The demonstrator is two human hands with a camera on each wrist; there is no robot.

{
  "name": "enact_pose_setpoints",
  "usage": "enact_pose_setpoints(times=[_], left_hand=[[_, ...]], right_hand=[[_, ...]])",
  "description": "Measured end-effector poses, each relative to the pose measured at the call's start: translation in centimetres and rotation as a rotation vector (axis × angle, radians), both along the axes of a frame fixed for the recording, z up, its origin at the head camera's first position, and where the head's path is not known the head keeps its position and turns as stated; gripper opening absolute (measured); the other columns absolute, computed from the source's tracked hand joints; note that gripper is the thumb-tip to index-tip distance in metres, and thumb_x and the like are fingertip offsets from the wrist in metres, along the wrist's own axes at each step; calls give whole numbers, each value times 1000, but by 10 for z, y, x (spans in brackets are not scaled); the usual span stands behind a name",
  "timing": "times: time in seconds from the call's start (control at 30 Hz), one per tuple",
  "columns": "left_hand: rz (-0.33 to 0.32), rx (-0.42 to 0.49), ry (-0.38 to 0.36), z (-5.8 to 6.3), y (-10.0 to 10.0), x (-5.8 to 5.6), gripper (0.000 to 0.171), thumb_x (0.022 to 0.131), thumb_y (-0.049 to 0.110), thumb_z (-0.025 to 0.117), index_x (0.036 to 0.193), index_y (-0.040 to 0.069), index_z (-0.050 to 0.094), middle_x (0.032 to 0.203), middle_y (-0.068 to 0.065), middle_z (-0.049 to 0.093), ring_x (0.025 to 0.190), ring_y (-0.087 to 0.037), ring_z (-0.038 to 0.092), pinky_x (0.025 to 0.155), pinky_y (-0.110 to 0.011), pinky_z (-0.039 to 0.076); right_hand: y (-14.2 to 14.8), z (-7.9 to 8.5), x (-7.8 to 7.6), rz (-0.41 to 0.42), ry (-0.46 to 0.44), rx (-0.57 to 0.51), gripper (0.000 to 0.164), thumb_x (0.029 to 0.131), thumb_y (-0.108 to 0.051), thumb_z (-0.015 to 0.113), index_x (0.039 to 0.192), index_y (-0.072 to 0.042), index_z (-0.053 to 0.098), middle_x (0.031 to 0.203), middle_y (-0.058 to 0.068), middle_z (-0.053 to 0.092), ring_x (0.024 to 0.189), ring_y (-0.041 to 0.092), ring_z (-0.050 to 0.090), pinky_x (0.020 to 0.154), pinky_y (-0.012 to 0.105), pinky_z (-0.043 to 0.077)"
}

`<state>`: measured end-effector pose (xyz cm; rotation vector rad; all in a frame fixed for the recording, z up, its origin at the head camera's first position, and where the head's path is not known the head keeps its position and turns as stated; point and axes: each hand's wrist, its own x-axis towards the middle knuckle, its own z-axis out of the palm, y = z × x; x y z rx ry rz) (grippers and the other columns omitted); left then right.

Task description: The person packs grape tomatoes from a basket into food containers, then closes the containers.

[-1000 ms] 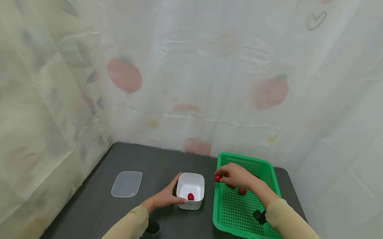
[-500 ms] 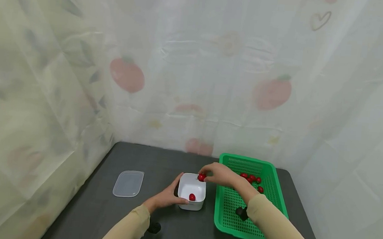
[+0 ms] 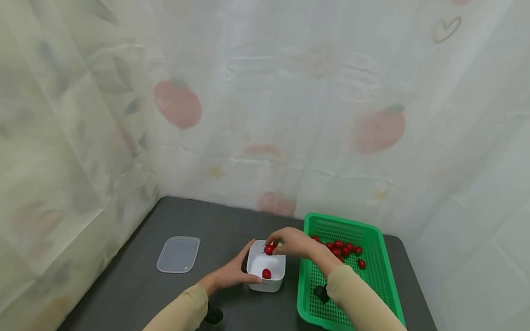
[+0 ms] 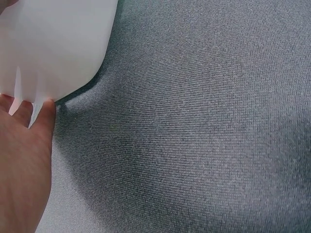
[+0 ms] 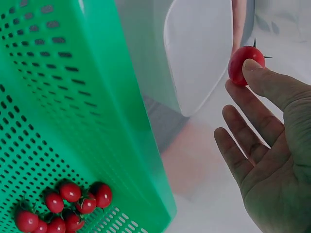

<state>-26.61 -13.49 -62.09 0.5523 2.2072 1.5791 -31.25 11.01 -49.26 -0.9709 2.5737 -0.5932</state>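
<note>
From the head view I have the left hand (image 3: 230, 274) wrapped around a white tub (image 3: 263, 287), thumb at the near wall and fingers round the left side; I read that as a brace, so the tub doesn't slide on the dark worktop (image 3: 224, 224). The right hand (image 3: 293, 242) holds 1 red tomato (image 3: 269, 250) above the tub's opening. My right wrist view shows thumb and fingertip clamped on it, with the lower fingers apart and free; a light pinch probably suits something so small and smooth. Inside the tub lies 1 loose tomato (image 3: 266, 274), near the front wall. On the right, the green basket (image 3: 301, 286) carries the tomato cluster (image 3: 336, 252), close enough, I'd judge, for a short reach. The clear lid (image 3: 178, 255) rests flat to the left, apart from the tub, presumably so the opening is accessible.
</note>
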Motion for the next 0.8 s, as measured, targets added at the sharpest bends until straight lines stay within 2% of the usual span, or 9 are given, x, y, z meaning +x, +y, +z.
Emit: enact_pose_setpoints(times=[0.17,0.47,0.57,0.8], left_hand=[[0,-4,-6,-1,-1,0,118,86,34,85,165,26,-3,168,-12,11,147,-37,26,114,-63,28],[-16,35,-12,-1,-1,2,116,89,29,83,165,27,-4,168,-18,9,145,-34,30,112,-57,35],[-19,46,-14,1,-1,2,115,89,27,82,165,28,-4,168,-19,9,145,-36,30,111,-57,36],[-30,31,-12,0,-2,2,116,90,29,82,165,30,-6,168,-19,5,147,-39,27,111,-57,36]], right_hand=[[-12,-9,-2,-4,-7,42,23,94,-16,76,116,-22,76,103,-8,71,95,10,62,82,32,54],[-34,-21,3,23,6,154,19,91,-15,77,109,-20,76,91,-11,67,83,6,59,76,28,53],[-38,-25,5,27,3,171,18,90,-14,78,107,-19,76,87,-12,65,77,6,59,71,26,52],[-45,-34,8,11,-6,215,17,89,-16,79,105,-22,77,83,-15,63,74,6,58,68,26,51]])
